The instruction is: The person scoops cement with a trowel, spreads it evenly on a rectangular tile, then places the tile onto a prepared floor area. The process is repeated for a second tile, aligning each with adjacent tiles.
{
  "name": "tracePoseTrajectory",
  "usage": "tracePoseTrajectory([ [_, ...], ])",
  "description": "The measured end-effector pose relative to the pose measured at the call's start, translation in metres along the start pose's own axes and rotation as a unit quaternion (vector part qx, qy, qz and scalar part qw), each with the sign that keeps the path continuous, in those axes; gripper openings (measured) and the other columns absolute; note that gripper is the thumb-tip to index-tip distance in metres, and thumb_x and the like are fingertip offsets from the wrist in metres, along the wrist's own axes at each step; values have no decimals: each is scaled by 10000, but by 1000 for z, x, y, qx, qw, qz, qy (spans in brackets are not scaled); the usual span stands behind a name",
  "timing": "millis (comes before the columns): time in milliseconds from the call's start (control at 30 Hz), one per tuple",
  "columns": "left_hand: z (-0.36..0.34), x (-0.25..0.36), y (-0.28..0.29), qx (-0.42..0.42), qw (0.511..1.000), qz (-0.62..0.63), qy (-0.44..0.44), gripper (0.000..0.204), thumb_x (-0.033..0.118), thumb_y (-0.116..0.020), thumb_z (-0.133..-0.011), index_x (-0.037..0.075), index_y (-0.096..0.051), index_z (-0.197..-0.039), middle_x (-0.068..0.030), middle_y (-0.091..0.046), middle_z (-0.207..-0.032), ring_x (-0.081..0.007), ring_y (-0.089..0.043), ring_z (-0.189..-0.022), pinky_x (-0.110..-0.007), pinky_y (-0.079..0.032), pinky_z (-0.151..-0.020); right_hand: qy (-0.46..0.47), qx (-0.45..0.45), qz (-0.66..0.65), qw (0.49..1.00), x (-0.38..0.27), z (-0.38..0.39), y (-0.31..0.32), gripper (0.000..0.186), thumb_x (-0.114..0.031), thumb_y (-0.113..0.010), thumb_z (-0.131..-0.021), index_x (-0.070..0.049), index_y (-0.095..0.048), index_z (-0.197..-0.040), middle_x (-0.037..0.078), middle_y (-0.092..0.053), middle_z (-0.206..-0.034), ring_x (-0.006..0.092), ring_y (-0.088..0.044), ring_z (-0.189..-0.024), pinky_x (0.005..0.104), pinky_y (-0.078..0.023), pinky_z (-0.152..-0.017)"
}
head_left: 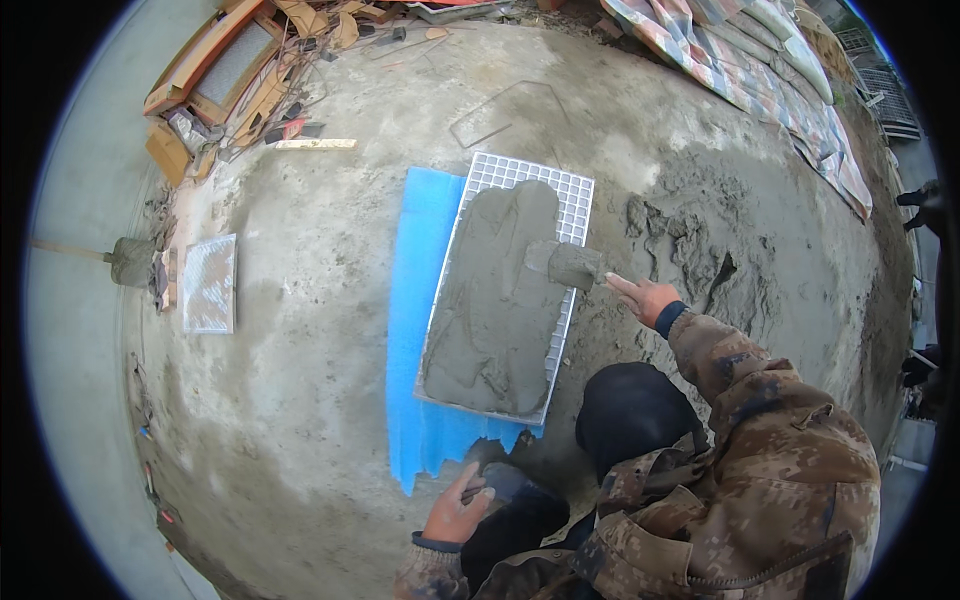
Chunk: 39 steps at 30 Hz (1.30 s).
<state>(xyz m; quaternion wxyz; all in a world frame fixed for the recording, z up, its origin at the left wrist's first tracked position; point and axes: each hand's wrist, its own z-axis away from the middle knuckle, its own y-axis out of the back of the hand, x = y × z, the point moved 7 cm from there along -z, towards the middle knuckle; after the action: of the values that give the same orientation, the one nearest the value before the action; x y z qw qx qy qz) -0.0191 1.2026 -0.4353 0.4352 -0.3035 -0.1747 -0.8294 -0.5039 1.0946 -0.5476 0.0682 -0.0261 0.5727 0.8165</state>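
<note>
My right hand [645, 297] is closed on the handle of a mortar-coated trowel [573, 266]. The trowel's blade lies on wet grey mortar [490, 290] at the right side of a white plastic grid tray [574, 192]. Mortar covers most of the tray, while open square cells show along its far end and right edge. Beneath the tray, a blue foam sheet [415, 250] sticks out on the left and at the ragged near end. Beside my knee, my left hand [458, 508] is closed around something dark that I cannot make out.
A heap of wet mortar [715, 230] spreads over the concrete at right. Another grid tray [209, 284] lies left, near a mortar-caked shovel [133, 262]. Scrap wood [255, 100] is piled far left; a striped tarp [740, 80] covers something far right. Bent wire [485, 134] lies beyond the tray.
</note>
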Motion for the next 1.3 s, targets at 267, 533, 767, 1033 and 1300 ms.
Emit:
tracePoseTrajectory([
  [267, -5, -2, -2, -7, 1000, -10, 6, 654, 163, -669, -918, -16, -385, -1480, -198, -627, -1254, -231, -612, -1141, -356, -491, -975, 49, 89, -373, 922, -26, -7, -4, 520, -255, -555, -993, -229, -421, -1495, 237, -634, -1213, 381, -661, -1028, 403, -519, -895],
  [533, -6, -5, -3, -9, 1000, -19, 8, 691, 233, -696, -912, -62, -389, -1457, -249, -609, -1260, -279, -612, -1160, -369, -490, -991, 135, -18, 84, 987, -45, -29, 4, 601, -303, -561, -971, -490, -323, -1490, 122, -591, -869, 348, -628, -669, 443, -527, -579],
  [767, -4, -13, -5, -8, 999, 16, 34, 694, 234, -690, -925, -66, -374, -1464, -227, -615, -1253, -255, -612, -1152, -354, -498, -973, -69, 125, -311, 940, -58, -120, 37, 517, -333, -536, -1005, -280, -409, -1504, 89, -584, -762, 259, -606, -643, 399, -505, -613],
  [1033, -1, -19, -4, -4, 1000, -3, 22, 697, 236, -696, -922, -60, -377, -1467, -215, -626, -1237, -236, -615, -1138, -343, -486, -977, 26, 46, -517, 855, -80, -110, 15, 556, -372, -535, -1008, -207, -397, -1521, 85, -574, -729, 207, -559, -550, 332, -460, -484],
  [1300, -3, -25, -2, 2, 1000, 2, 25, 684, 241, -694, -924, -56, -391, -1460, -197, -651, -1206, -234, -633, -1111, -345, -492, -963, -14, 58, -53, 997, -51, -117, 18, 521, -342, -516, -1001, -438, -350, -1485, 239, -650, -1138, 421, -671, -832, 473, -554, -694],
])
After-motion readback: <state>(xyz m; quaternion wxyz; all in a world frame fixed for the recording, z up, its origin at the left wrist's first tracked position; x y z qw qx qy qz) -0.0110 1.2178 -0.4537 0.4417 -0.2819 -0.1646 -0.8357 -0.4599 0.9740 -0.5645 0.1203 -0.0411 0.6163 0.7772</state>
